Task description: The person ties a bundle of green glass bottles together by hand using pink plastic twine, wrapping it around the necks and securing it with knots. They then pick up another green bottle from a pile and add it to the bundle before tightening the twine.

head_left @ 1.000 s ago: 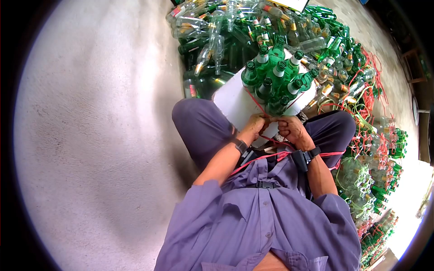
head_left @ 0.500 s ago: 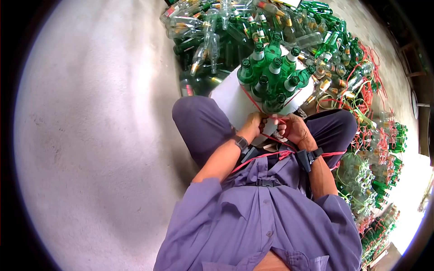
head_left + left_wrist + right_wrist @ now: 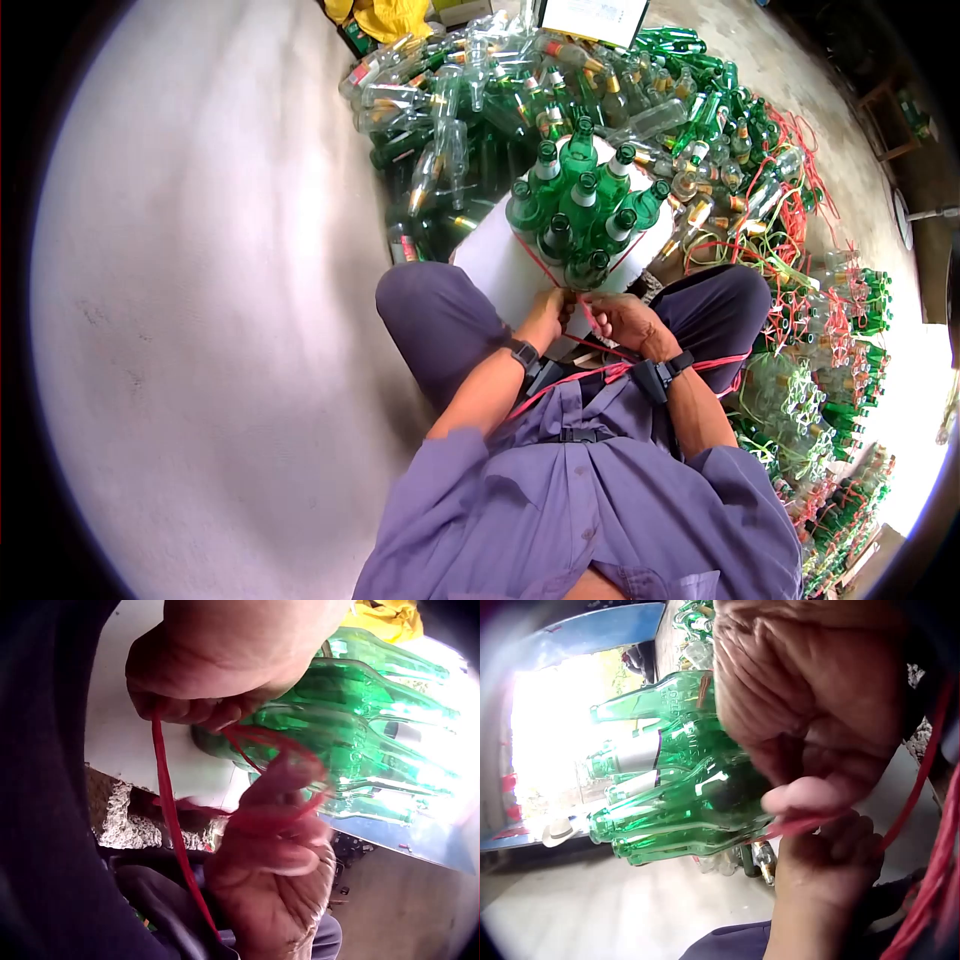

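Several green bottles (image 3: 583, 205) stand upright in a tight cluster on a white board (image 3: 490, 262), with red string (image 3: 537, 262) running round them. At the near side of the cluster, my left hand (image 3: 545, 318) grips the string with curled fingers; in the left wrist view a red strand (image 3: 166, 795) hangs from that fist. Close on its right, my right hand (image 3: 632, 325) pinches a loop of the string between thumb and fingers. The right wrist view shows the right thumb (image 3: 802, 796) against the red string (image 3: 802, 823), beside the green bottles (image 3: 705, 796).
Loose clear and green bottles (image 3: 430, 165) are heaped behind the board. Tied bundles of bottles (image 3: 800, 390) and tangled red and green string (image 3: 790, 225) lie at the right. A yellow bag (image 3: 392, 18) is at the top, and concrete floor (image 3: 220, 300) extends on the left.
The head view has shifted, so the bottles and hands appear lower and further left. My right hand has drawn slightly away from the left, with a string loop now standing up at its fingers.
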Action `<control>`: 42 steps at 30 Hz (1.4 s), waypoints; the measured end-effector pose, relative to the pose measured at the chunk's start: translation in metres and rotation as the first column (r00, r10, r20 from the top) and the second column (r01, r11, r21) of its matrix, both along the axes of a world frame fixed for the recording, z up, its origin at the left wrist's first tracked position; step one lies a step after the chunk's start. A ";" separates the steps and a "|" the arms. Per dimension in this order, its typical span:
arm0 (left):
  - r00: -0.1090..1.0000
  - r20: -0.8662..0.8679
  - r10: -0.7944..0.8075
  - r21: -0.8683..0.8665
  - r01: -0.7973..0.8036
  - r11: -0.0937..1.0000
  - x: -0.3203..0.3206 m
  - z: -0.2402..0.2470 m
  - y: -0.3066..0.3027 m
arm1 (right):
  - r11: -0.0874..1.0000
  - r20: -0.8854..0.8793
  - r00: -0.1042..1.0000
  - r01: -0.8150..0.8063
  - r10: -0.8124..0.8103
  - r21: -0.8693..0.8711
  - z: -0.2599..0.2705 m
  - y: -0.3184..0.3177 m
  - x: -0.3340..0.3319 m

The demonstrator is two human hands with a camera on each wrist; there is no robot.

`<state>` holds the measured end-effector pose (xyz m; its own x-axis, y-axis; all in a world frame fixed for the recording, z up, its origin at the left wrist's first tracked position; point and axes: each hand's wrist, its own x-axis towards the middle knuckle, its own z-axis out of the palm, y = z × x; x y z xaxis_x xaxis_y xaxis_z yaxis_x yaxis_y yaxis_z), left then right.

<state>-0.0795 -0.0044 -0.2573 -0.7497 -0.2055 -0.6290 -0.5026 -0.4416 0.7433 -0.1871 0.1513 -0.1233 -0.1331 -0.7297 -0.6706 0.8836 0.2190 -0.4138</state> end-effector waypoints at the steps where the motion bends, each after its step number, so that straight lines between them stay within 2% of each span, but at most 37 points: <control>1: 0.996 0.081 0.043 0.012 -0.045 0.999 -0.006 -0.006 0.004 | 0.995 -0.028 0.998 -0.064 0.062 -0.082 0.011 0.001 0.000; 2: 0.885 0.271 0.379 0.089 -0.415 0.905 -0.010 0.055 0.016 | 0.995 -0.028 0.998 -0.058 0.056 -0.084 0.020 0.003 0.000; 3: 0.886 0.274 0.374 0.087 -0.410 0.908 -0.006 0.024 0.013 | 0.990 -0.005 0.997 -0.077 0.077 -0.122 0.025 0.005 0.001; 4: 0.977 -0.033 0.209 -0.076 -0.211 0.975 0.001 -0.017 0.007 | 0.983 0.020 0.995 -0.095 0.099 -0.159 0.027 0.008 0.003; 5: 0.955 -0.295 -0.035 -0.287 -0.054 0.956 0.008 -0.044 0.005 | 0.983 0.027 0.995 -0.091 0.097 -0.158 0.018 0.009 0.004; 6: 0.957 -0.288 -0.037 -0.286 -0.049 0.957 0.010 -0.016 0.009 | 0.995 -0.097 0.990 -0.099 0.099 0.003 0.002 0.007 0.003; 7: 0.974 -0.135 0.181 -0.035 -0.188 0.982 0.008 0.042 0.014 | 0.983 -0.216 0.969 -0.088 0.123 0.164 -0.014 0.006 0.003; 8: 0.934 0.070 0.351 0.188 -0.358 0.915 0.008 0.081 0.017 | 0.940 -0.240 0.968 0.009 0.078 0.341 -0.024 0.004 0.004; 9: 0.934 0.076 0.349 0.186 -0.357 0.915 0.008 0.089 0.016 | 0.940 -0.233 0.969 0.008 0.077 0.342 -0.042 0.004 0.002; 11: 0.951 0.058 0.302 0.147 -0.308 0.940 0.006 0.095 0.016 | 0.863 -0.327 0.936 0.058 0.127 0.501 -0.073 0.007 -0.006; 12: 0.958 0.061 0.282 0.149 -0.288 0.946 0.011 0.084 0.017 | 0.909 -0.244 0.969 0.063 0.043 0.412 -0.069 0.004 -0.006; 13: 0.981 -0.059 0.184 -0.018 -0.185 0.983 0.017 0.070 0.016 | 0.930 -0.296 0.955 0.128 -0.021 0.345 -0.076 0.003 -0.003; 14: 0.984 -0.172 0.055 -0.188 -0.087 0.978 0.016 0.055 0.014 | 0.918 -0.362 0.932 0.148 -0.005 0.369 -0.044 -0.006 0.003; 15: 0.986 0.099 0.136 0.330 -0.161 0.930 0.004 0.050 0.001 | 0.938 -0.364 0.929 0.185 -0.069 0.293 -0.060 -0.005 0.006; 16: 0.957 0.223 0.185 0.231 -0.236 0.944 -0.005 0.034 0.003 | 0.957 -0.325 0.942 0.167 -0.084 0.236 -0.076 -0.005 0.006; 17: 0.948 0.264 0.178 0.225 -0.240 0.944 -0.006 0.037 0.004 | 0.964 -0.332 0.937 0.179 -0.106 0.198 -0.060 -0.008 0.008; 18: 0.946 0.293 0.141 0.301 -0.231 0.925 -0.003 0.041 0.001 | 0.989 -0.776 0.628 -0.145 0.060 -0.041 -0.108 0.002 0.006; 19: 0.951 0.293 0.102 0.307 -0.194 0.932 -0.002 0.033 -0.003 | 0.990 -0.686 0.721 -0.143 0.094 -0.015 -0.116 0.001 0.008; 20: 0.954 0.289 0.084 0.289 -0.171 0.942 -0.001 0.046 0.000 | 0.993 -0.739 0.669 -0.121 0.079 -0.004 -0.098 0.002 0.014; 21: 0.966 0.247 0.076 0.294 -0.149 0.944 0.000 0.033 -0.005 | 0.983 -0.316 0.949 0.070 -0.013 0.168 -0.070 -0.008 0.014; 23: 0.943 0.323 0.077 0.334 -0.190 0.923 -0.003 0.057 -0.001 | 0.976 -0.281 0.956 0.137 -0.085 0.171 -0.071 -0.011 0.017; 26: 0.926 0.374 0.054 0.342 -0.192 0.920 -0.007 0.065 -0.001 | 0.958 -0.230 0.966 0.175 -0.122 0.227 -0.071 -0.016 0.019; 34: 0.926 0.365 0.097 0.298 -0.215 0.930 -0.006 0.072 0.003 | 0.966 -0.127 0.974 0.209 -0.190 0.155 -0.071 -0.015 0.020; 38: 0.940 0.336 0.055 0.316 -0.167 0.934 -0.005 0.073 0.002 | 0.971 -0.068 0.975 0.218 -0.212 0.094 -0.096 -0.021 0.020; 42: 0.947 0.316 0.059 0.321 -0.165 0.933 -0.006 0.076 0.003 | 0.963 -0.105 0.972 0.223 -0.208 0.152 -0.098 -0.025 0.019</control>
<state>-0.0858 -0.0009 -0.1817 -0.5026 -0.0118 -0.8644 -0.6078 -0.7062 0.3631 -0.1683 0.1260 -0.2213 -0.3385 -0.5603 -0.7560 0.8794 0.0974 -0.4660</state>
